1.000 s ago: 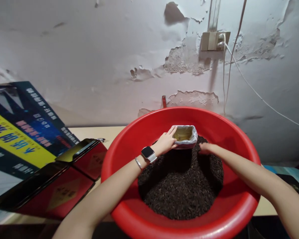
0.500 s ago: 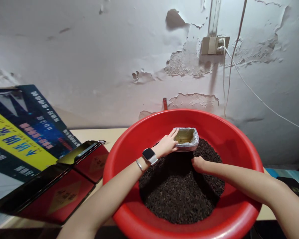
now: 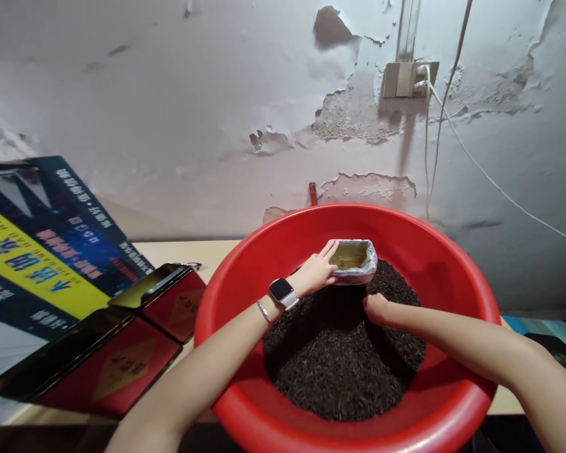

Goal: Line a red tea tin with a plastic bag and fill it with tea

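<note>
- The pouch [image 3: 353, 260], a small foil-lined one, sits open-mouthed at the far side of the tea [image 3: 344, 358] heap in the red basin [image 3: 245, 296].
- Left hand [image 3: 317, 273] is on the pouch's left edge, fingers laid along it, holding the mouth open. It's more steadying than a full clench.
- Right hand [image 3: 376, 308] is dug into the tea just in front of the pouch. Fingers look curled into the leaves, but I honestly can't tell whether it's got a handful or is just resting there.
- Progress-wise: the inside of the pouch looks bare, with only the yellowish lining showing and no tea I can make out. So I'd say filling has barely begun, if at all.
- Still left, by my guess: pretty much all the scooping, since the heap looks big and undisturbed.
- Off to the left on the counter [image 3: 179, 250] there are dark red boxes [image 3: 117, 358] lying about, and a printed blue and yellow carton [image 3: 38, 251] behind them.
</note>
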Demonstrator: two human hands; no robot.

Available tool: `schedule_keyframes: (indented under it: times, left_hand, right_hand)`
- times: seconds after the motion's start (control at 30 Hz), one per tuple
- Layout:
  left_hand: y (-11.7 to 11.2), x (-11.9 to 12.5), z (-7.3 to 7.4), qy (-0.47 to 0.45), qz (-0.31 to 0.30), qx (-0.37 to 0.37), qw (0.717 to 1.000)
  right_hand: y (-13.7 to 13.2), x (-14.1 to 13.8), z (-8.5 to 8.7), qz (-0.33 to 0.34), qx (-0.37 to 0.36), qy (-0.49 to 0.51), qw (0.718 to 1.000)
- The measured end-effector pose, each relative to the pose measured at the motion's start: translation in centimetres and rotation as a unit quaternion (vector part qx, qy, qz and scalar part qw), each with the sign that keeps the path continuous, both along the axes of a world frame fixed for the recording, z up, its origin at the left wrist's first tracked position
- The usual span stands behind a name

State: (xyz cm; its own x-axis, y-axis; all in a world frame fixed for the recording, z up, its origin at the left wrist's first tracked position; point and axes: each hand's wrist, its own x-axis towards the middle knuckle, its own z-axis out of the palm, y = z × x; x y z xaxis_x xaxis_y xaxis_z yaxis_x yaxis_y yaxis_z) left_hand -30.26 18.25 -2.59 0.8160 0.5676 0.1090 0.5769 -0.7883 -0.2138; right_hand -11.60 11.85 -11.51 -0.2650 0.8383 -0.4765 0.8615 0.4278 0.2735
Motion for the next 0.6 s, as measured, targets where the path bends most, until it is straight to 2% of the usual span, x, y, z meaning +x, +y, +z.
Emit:
schedule_keyframes:
  times: [0.2,0.37,0.47,0.6]
  left_hand:
    - [-0.03,0.00,0.00,0.008,0.003,0.003,1.000]
    - [-0.18,0.04,0.22,0.014,0.008,0.003,1.000]
    - [-0.20,0.01,0.22,0.009,0.005,0.002,1.000]
    - [-0.13,-0.03,0.10,-0.001,0.000,0.000,1.000]
  right_hand:
    - [-0.11,-0.02,0.25,-0.016,-0.003,0.010,1.000]
    - [-0.11,0.00,0.21,-0.058,-0.010,0.034,0.998]
    - [0.03,0.03,-0.05,-0.109,0.001,0.059,0.992]
    - [0.31,0.10,-0.64,-0.209,0.035,0.100,0.972]
